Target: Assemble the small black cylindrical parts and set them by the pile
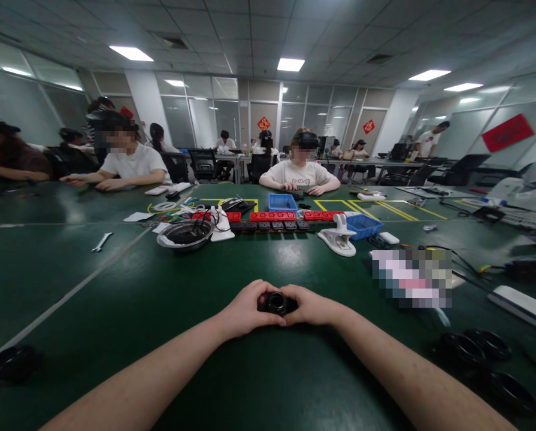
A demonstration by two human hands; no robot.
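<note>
Here both hands, left (245, 312) and right (310, 306), grip one black ring (276, 303) over the table (115, 299). Best keep it level, fingers evenly around the rim.

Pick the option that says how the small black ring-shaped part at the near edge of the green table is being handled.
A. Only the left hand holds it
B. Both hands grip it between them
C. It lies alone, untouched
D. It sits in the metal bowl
B: the small black ring-shaped part sits clasped between the left hand and the right hand, just above the green table.
</note>
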